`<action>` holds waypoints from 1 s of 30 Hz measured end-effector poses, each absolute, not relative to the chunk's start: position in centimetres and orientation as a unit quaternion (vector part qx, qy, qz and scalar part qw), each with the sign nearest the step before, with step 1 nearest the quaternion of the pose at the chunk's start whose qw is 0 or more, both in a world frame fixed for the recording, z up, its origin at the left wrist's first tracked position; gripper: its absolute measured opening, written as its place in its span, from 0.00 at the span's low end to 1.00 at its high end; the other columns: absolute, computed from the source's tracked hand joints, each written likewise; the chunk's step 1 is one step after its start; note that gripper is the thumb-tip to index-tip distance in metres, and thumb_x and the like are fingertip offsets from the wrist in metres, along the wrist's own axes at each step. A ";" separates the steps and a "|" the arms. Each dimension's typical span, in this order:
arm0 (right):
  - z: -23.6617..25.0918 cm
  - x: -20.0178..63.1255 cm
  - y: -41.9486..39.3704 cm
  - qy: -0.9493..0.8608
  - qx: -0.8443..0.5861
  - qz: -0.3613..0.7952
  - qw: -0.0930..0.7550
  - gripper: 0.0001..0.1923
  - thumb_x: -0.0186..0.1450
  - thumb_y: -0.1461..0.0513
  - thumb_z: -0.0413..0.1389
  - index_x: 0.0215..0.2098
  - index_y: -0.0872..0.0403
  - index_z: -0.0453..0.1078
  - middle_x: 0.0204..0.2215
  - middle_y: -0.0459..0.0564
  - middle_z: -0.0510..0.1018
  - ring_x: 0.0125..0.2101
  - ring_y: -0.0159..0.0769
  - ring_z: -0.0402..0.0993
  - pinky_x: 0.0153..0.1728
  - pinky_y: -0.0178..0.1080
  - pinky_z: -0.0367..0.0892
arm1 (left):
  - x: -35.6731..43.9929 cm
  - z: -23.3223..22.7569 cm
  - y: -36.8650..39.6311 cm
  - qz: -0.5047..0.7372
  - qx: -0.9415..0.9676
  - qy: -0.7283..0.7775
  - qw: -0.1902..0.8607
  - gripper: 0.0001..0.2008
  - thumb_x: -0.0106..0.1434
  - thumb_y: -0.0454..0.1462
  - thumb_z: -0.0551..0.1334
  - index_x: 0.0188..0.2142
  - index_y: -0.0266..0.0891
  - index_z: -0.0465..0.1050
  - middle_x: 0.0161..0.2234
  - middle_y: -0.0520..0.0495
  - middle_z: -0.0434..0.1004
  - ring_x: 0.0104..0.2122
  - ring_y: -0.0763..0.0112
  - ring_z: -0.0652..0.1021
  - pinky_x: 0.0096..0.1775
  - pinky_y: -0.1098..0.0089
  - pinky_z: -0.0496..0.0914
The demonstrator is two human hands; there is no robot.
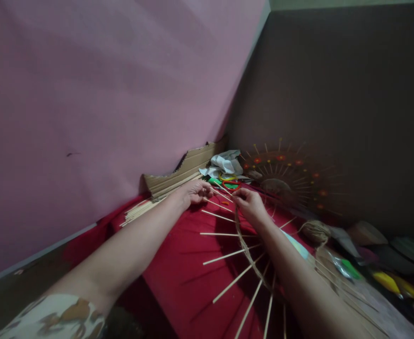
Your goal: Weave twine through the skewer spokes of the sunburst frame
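- Your left hand (pixel 197 192) rests knuckles-up at the far edge of the fan of thin pale wooden sticks (pixel 228 256); its fingers are curled together onto one or two stick tips, apparently to steady them.
- Your right hand (pixel 249 205) sits just beside it, fingers bent and pinching at a stick near the inner ring; what exactly lies between the fingertips is too small to tell.
- The sticks radiate outward like spokes over the red cloth surface (pixel 178 278), held in that spacing by a flat tan woven strip (pixel 245 249) that curves across them. The spread keeps each spoke apart from its neighbour.
- Count of spokes clearly visible on the near side: about nine; more lie hidden under your right forearm.
- One loose bundle of spare pale sticks (pixel 139 212) lies to the left against the pink wall, near your left hand, likely kept in reach.
- One torn piece of brown corrugated cardboard (pixel 178 174) leans on the wall behind it.
- One crumpled white cloth (pixel 224 165) and a few red and yellow loops (pixel 230 181) sit beyond your hands.
- One round sunburst piece with red-dotted spokes (pixel 284 174) leans against the dark wall.
- One ball of tan twine (pixel 315 230) rests to the right.
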State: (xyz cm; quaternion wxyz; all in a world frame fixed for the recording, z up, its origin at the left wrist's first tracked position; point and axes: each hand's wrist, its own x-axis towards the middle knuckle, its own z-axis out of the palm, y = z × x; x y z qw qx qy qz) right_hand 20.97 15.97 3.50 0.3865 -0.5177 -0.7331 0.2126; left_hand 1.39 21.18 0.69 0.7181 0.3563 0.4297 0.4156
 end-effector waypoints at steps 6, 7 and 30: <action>3.4 20.8 16.3 -0.718 -0.530 0.221 0.393 0.08 0.53 0.58 0.53 0.23 0.55 0.69 0.18 0.45 0.71 0.21 0.31 0.63 0.24 0.33 0.57 | 0.6 2.3 20.5 0.421 0.332 0.415 0.735 0.03 0.60 0.31 0.60 0.31 0.32 0.69 0.24 0.50 0.70 0.18 0.81 0.67 0.18 0.79 0.61; 3.6 20.8 16.2 -0.717 -0.532 0.222 0.392 0.08 0.53 0.58 0.53 0.23 0.55 0.69 0.17 0.44 0.70 0.21 0.31 0.63 0.24 0.33 0.56 | 0.5 2.6 20.3 0.426 0.330 0.406 0.738 0.03 0.58 0.30 0.60 0.28 0.33 0.68 0.19 0.53 0.66 0.14 0.82 0.63 0.15 0.80 0.55; 7.1 21.1 14.4 -0.697 -0.576 0.214 0.371 0.08 0.50 0.57 0.55 0.21 0.55 0.69 0.15 0.43 0.67 0.19 0.29 0.58 0.23 0.34 0.53 | 0.1 3.2 21.2 0.580 0.162 0.391 0.696 0.18 0.65 0.42 0.59 0.52 0.36 0.66 0.51 0.41 0.70 0.46 0.62 0.74 0.46 0.56 0.72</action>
